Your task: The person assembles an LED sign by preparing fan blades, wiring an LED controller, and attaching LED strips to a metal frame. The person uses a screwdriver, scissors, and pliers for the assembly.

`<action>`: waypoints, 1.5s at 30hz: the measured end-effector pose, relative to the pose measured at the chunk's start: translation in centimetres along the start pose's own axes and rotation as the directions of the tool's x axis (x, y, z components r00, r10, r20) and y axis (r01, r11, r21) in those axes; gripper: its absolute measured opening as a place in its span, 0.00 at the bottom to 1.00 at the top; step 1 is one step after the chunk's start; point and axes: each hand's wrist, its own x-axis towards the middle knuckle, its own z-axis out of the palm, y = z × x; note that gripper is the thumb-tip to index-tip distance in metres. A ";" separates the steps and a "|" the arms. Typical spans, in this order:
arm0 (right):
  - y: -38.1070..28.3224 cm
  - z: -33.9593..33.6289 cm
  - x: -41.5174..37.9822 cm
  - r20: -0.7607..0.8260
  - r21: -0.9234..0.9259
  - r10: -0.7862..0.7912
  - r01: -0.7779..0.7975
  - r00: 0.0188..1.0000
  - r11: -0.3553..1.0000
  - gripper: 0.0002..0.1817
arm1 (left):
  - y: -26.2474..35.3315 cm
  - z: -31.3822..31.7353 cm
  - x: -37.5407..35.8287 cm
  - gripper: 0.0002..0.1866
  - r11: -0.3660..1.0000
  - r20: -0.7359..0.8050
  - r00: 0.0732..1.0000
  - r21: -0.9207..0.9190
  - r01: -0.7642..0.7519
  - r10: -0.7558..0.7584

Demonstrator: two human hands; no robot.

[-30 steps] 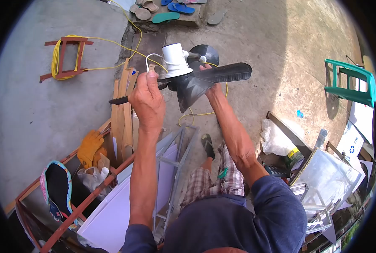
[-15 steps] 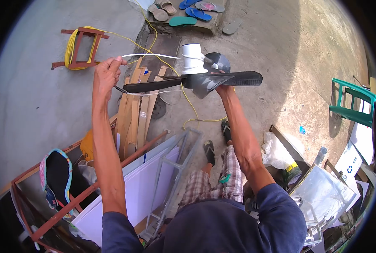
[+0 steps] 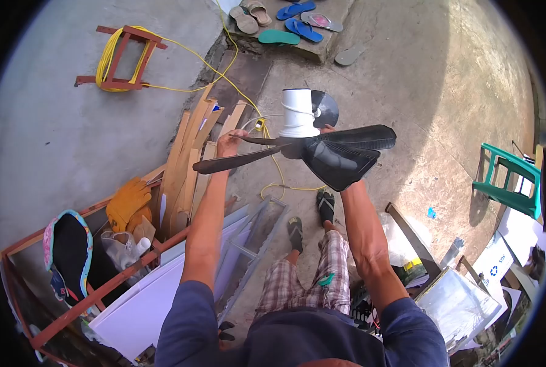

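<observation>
A fan assembly with dark blades (image 3: 340, 160) and a white cylinder (image 3: 298, 113) is held up in front of me. White cord is wound round the cylinder, and a dark disc (image 3: 325, 109) shows behind it. My right hand (image 3: 328, 128) grips the fan from below and behind; the blades hide most of its fingers. On the other side my left hand (image 3: 229, 144) is closed on the loose white cord (image 3: 257, 117), beside the blade tips. A blade partly covers that hand.
Yellow cord is wound on a red frame (image 3: 123, 60) at the far left. Wooden strips (image 3: 184, 159) lean below it, near an orange glove (image 3: 128, 202). Slippers (image 3: 279, 37) lie on a step ahead. A green stool (image 3: 510, 177) stands right; panels (image 3: 163, 293) lie at lower left.
My left hand has moved right and down, close to the blades, with the cord. The fan has shifted slightly right and down and turned, showing its blades more broadly.
</observation>
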 end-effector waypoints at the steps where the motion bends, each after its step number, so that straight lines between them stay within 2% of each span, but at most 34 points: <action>1: 0.0 -0.2 -0.4 -0.017 -0.006 -0.001 0.001 1.000 1.000 0.16 | -1.5 1.3 -0.2 0.13 0.982 -0.056 0.993 0.153 0.110 -0.103; 3: 0.3 -0.3 -1.0 -0.041 -0.024 0.000 -0.001 0.999 1.000 0.16 | -3.8 3.9 -0.8 0.11 0.841 -0.210 0.939 0.423 0.338 -0.272; 6: 0.4 -0.4 -1.5 -0.063 -0.044 -0.005 0.002 0.998 0.999 0.16 | -4.0 9.7 -3.1 0.12 0.837 -0.145 0.964 0.477 0.267 -0.224; 8: 0.4 -0.4 -1.8 -0.069 -0.060 -0.009 0.005 0.998 0.998 0.17 | -6.0 14.3 -4.4 0.16 0.968 -0.255 0.956 0.160 0.192 -0.147; 9: 0.5 -0.5 -1.9 -0.077 -0.068 -0.012 0.007 0.997 0.998 0.17 | -8.0 15.3 -4.2 0.18 0.962 -0.102 0.995 0.274 0.012 0.016; 10: 0.5 -0.2 -1.9 -0.078 -0.069 -0.015 0.010 0.997 0.998 0.17 | -10.8 15.9 -4.1 0.20 0.916 0.070 0.983 0.357 -0.182 0.168; 11: 0.5 -0.1 -1.9 -0.081 -0.071 -0.018 0.012 0.997 0.997 0.17 | -14.2 17.1 -4.8 0.21 0.957 0.049 0.999 0.288 -0.027 0.013; 13: 0.5 0.3 -1.5 -0.075 -0.077 -0.023 0.018 0.997 0.997 0.17 | -15.1 20.2 -5.9 0.21 0.947 0.026 1.000 0.321 0.002 -0.011; 14: 0.5 0.3 -1.0 -0.072 -0.075 -0.026 0.020 0.997 0.997 0.17 | -11.7 22.2 -6.6 0.22 0.898 0.027 0.992 0.423 -0.122 0.122; 17: 0.5 0.4 -0.6 -0.066 -0.072 -0.030 0.025 0.997 0.997 0.17 | -9.9 23.6 -8.0 0.21 0.971 -0.016 0.998 0.229 0.070 -0.068; 18: 0.5 0.6 -0.5 -0.065 -0.072 -0.030 0.025 0.997 0.997 0.17 | -9.7 23.8 -7.3 0.21 0.991 -0.064 0.994 0.091 0.097 -0.091; 21: 0.8 0.7 -0.4 -0.069 -0.057 -0.031 0.027 0.997 0.998 0.17 | -4.4 22.6 -6.6 0.20 0.997 -0.115 0.990 0.012 0.081 -0.079; 22: 1.0 0.8 -0.4 -0.073 -0.048 -0.032 0.029 0.997 0.998 0.17 | -4.6 21.6 -5.6 0.20 0.997 -0.100 0.995 0.073 -0.008 0.015; 24: 1.4 1.1 -0.3 -0.079 -0.034 -0.033 0.030 0.996 0.999 0.17 | -3.8 19.9 -5.4 0.21 0.973 -0.026 0.999 -0.230 0.030 -0.037; 25: 1.7 1.2 -0.2 -0.082 -0.029 -0.032 0.030 0.996 0.999 0.17 | 0.3 20.0 -5.9 0.22 0.817 0.069 0.985 -0.551 0.169 -0.157; 27: 1.9 1.6 0.2 -0.079 -0.029 -0.037 0.035 0.996 0.999 0.17 | 3.7 19.7 -6.5 0.26 0.609 0.162 0.963 -0.748 0.263 -0.216; 29: 1.8 1.8 0.6 -0.081 -0.033 -0.043 0.040 0.996 0.999 0.18 | 4.4 19.3 -7.0 0.31 0.727 0.097 0.979 -0.658 0.196 -0.177; 30: 1.8 2.0 0.8 -0.081 -0.036 -0.046 0.043 0.996 0.998 0.18 | 5.4 18.7 -7.3 0.39 0.771 0.247 0.967 -0.604 0.199 -0.056; 33: 1.8 2.0 1.2 -0.087 -0.038 -0.050 0.047 0.995 0.998 0.18 | 9.4 19.2 -8.2 0.46 0.829 0.285 0.958 -0.535 0.164 -0.006; 34: 1.8 2.0 1.3 -0.090 -0.034 -0.050 0.047 0.995 0.998 0.18 | 9.1 18.8 -8.5 0.54 0.809 0.256 0.965 -0.554 0.198 -0.061; 37: 1.9 2.1 1.2 -0.096 -0.033 -0.048 0.045 0.994 0.998 0.18 | 10.3 20.1 -8.9 0.54 0.755 0.163 0.979 -0.625 0.198 -0.121; 38: 1.9 2.1 1.2 -0.096 -0.033 -0.048 0.045 0.994 0.998 0.18 | 10.4 20.3 -8.8 0.49 0.690 0.104 0.981 -0.699 0.188 -0.163; 41: 2.1 2.1 1.2 -0.100 -0.031 -0.048 0.045 0.994 0.999 0.19 | 12.8 21.8 -7.8 0.42 0.737 0.097 0.976 -0.643 0.210 -0.193; 45: 1.7 2.0 1.7 -0.101 -0.052 -0.058 0.053 0.993 0.997 0.19 | 12.2 22.3 -7.1 0.34 0.752 -0.070 0.964 -0.641 0.153 -0.256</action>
